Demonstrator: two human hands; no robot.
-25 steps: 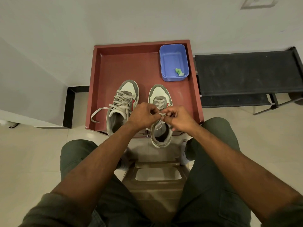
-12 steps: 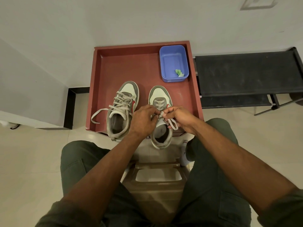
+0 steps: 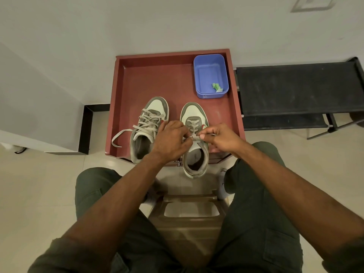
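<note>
**Head view (sole view on record)**

1. Sneaker in hand (image 3: 194, 115): grey and white, toe pointing away from the person. It stands on the red tray (image 3: 157, 79), with its heel overhanging the tray's front edge. The laces are threaded up the tongue.
2. Lace (image 3: 196, 136): a short flat stretch, drawn across the top of the tongue between the two hands.
3. Left hand (image 3: 171, 138): fingers curled, pinching the lace at its left end. The fingertips are partly hidden behind the knuckles.
4. Right hand (image 3: 222, 137): thumb and forefinger pinch the lace's right end, with the other fingers curled under.
5. Second sneaker (image 3: 155, 107): just beside the first, on its left. Its lacing is slack, and one loose end (image 3: 120, 134) trails onto the tray.
6. Blue tub (image 3: 210, 94): in the tray's far right corner, holding a green scrap (image 3: 216, 87).
7. Black rack (image 3: 295, 87): to the right of the tray.
8. Brown stool (image 3: 189, 219): between the knees.

**Handling note (judgement):** The step appears to be snugging the top of the lacing before a knot.
- Both ends want an even, outward pull, so the tongue stays centred.
- The flat lace should be kept untwisted.
- Because the heel hangs off the tray, any pull toward the person risks dragging the shoe off the edge.
- Tension is better directed sideways or slightly downward.
</note>
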